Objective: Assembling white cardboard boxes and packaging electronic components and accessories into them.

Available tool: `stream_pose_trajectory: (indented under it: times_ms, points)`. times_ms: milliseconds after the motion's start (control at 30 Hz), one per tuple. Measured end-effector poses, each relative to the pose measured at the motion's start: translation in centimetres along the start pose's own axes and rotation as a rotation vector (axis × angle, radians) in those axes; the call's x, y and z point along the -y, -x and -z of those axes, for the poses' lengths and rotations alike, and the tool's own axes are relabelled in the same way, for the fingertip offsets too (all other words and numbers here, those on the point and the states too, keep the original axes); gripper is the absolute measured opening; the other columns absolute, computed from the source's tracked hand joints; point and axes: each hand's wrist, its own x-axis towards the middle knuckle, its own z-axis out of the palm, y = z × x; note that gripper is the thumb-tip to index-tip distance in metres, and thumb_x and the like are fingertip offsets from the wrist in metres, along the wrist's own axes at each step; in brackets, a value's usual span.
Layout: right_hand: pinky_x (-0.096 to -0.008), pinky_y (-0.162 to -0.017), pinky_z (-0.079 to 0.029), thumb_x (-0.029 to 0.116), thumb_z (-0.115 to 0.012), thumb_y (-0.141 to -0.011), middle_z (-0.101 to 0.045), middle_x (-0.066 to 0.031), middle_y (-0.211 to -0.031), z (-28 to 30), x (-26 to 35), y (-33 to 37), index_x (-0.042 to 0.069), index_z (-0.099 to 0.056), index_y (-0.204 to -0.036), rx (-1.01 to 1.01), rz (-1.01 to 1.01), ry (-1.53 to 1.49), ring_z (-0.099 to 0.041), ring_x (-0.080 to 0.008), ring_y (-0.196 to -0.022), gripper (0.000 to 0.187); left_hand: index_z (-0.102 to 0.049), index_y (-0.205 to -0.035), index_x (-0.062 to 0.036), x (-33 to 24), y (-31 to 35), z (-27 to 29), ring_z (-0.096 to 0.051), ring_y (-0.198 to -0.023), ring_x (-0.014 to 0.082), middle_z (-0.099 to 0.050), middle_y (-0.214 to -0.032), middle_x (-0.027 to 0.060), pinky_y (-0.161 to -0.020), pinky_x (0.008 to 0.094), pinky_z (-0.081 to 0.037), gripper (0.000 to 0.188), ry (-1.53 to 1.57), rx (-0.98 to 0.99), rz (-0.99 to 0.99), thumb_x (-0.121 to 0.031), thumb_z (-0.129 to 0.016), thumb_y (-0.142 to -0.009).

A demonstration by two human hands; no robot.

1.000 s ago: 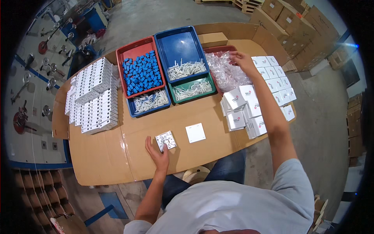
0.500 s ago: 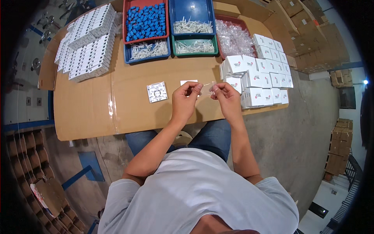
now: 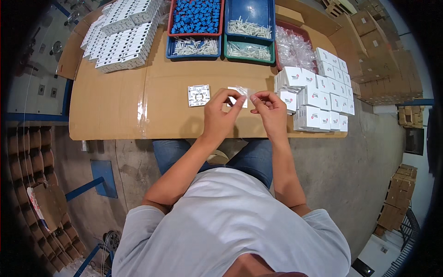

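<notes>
Between my two hands a small clear plastic bag point(image 3: 247, 91) is stretched, its outline hard to see. My left hand point(image 3: 221, 111) pinches one side of it between thumb and forefinger. The other side is in the closed fingertips of my right hand point(image 3: 271, 111). Behind the bag and partly hidden by my left hand, a flat white square piece point(image 3: 232, 102) lies on the cardboard tabletop point(image 3: 106, 108). Left of my left hand rests a white square frame point(image 3: 199, 95) with moulded inner parts facing up.
Several white boxes point(image 3: 318, 99) are stacked on the right. White block-shaped units point(image 3: 124, 46) form a pile at the far left. At the back stand a red tray of blue parts point(image 3: 194, 17), trays of white plugs point(image 3: 249, 28) and a tray of clear bags point(image 3: 293, 51).
The view has shifted, so the table and its things appear farther up and to the right. My hands still pinch the bag, with their fingertips now in front of the flat white piece.
</notes>
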Motion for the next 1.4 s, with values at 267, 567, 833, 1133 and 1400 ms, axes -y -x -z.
stream_pose_trajectory:
  times_ms: [267, 567, 833, 1133, 1400]
  points:
    - [-0.0245, -0.068, -0.056, 0.005, -0.073, -0.092, -0.068, -0.0032, -0.089, -0.1, -0.6, 1.1, -0.001, -0.073, -0.102, 0.05, 0.078, 0.105, -0.062, -0.0088, -0.079, 0.011, -0.072, -0.105, 0.0001, 0.1, 0.2, -0.6, -0.069, -0.086, 0.0097, -0.074, -0.096, 0.0044, -0.079, 0.024, -0.054, 0.015, 0.256, 0.139, 0.358, -0.01, -0.072, -0.095]
    - [-0.0245, -0.063, -0.048, 0.005, -0.072, -0.093, -0.066, -0.0057, -0.089, 0.1, -1.4, 0.8, -0.002, -0.075, -0.102, 0.086, 0.171, 0.236, -0.061, -0.0098, -0.077, 0.012, -0.074, -0.098, 0.0019, 0.9, 0.7, -0.9, -0.069, -0.078, 0.0118, -0.075, -0.09, 0.007, -0.072, 0.0256, -0.055, 0.014, 0.241, 0.039, 0.351, -0.01, -0.074, -0.092]
    - [-0.0246, -0.05, -0.046, 0.006, -0.069, -0.095, -0.069, -0.009, -0.08, -2.1, -3.0, 1.4, -0.001, -0.066, -0.105, -0.129, 0.266, 0.254, -0.06, -0.0078, -0.058, 0.012, -0.068, -0.095, 0.0015, 0.5, 1.2, -1.0, -0.068, -0.081, 0.0196, -0.068, -0.095, 0.0105, -0.072, 0.0294, -0.054, 0.011, -0.157, -0.035, -0.134, 0.0, -0.074, -0.086]
    - [-0.0248, -0.062, -0.052, 0.003, -0.06, -0.1, -0.069, -0.0085, -0.086, -3.6, -3.6, 0.9, -0.003, -0.064, -0.108, -0.22, 0.404, 0.213, -0.064, -0.009, -0.074, 0.011, -0.066, -0.093, -0.0001, 1.8, 1.9, -1.6, -0.068, -0.084, 0.0227, -0.067, -0.097, 0.0127, -0.074, 0.0318, -0.054, 0.014, -0.146, -0.08, -0.24, 0.002, -0.075, -0.083]
    - [-0.0264, -0.074, -0.057, 0.0, -0.053, -0.103, -0.067, -0.0093, -0.104, -3.5, -2.1, 1.6, -0.003, -0.06, -0.118, -0.106, 0.195, -0.107, -0.067, -0.0127, -0.087, 0.017, -0.064, -0.096, 0.0014, 1.2, 2.5, -2.1, -0.067, -0.088, 0.0211, -0.063, -0.103, 0.0129, -0.079, 0.0316, -0.054, 0.012, 0.0, -0.081, -0.112, 0.004, -0.072, -0.086]
